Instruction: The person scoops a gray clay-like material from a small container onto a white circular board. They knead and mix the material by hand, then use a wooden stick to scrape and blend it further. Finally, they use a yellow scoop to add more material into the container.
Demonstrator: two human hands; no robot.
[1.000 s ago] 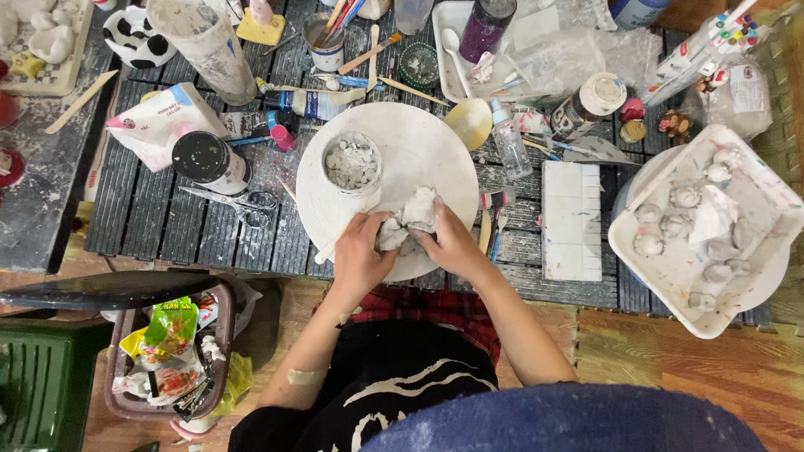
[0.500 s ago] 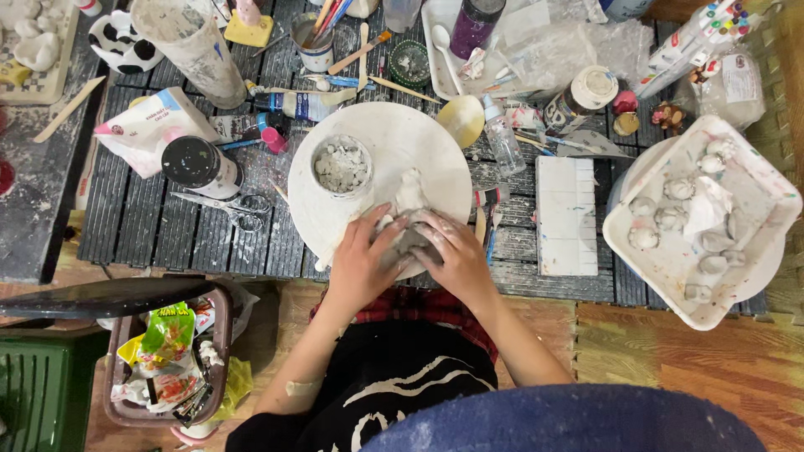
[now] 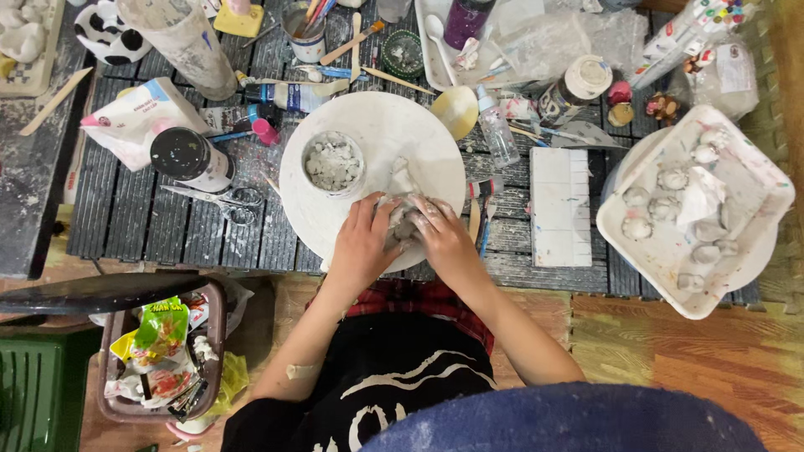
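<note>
On the near edge of the round white board (image 3: 377, 125), both hands were closed around a lump of grey clay (image 3: 405, 219), the left hand (image 3: 362, 244) cupping it from one side and the right hand (image 3: 444, 241) from the other, fingers curled over the top and pressing inward. Most of the lump was hidden under the fingers, so its shape could not be told; a pale peak of the same material (image 3: 404, 176) rose just beyond the fingertips. Just beside the left hand, on the same board, stood a small white cup of crumbled white bits (image 3: 333, 163).

Squeezing like this seemed to go best with even pressure from both palms, the lump kept over the board rather than past its rim, which lay just under the wrists. Thumbs working from the near side would help keep the mass from splitting, and the cup stood near enough that a wide elbow or knuckle could tip it, so the left hand was better kept tight to the clay.

Around the board the dark slatted bench (image 3: 126, 218) was crowded: scissors (image 3: 219, 199) to the left, a dark-lidded jar (image 3: 191, 159) beyond them, a white ridged block (image 3: 559, 206) to the right, and farther right a square white tray (image 3: 737, 251) holding small rounded pieces, well apart from the hands.
</note>
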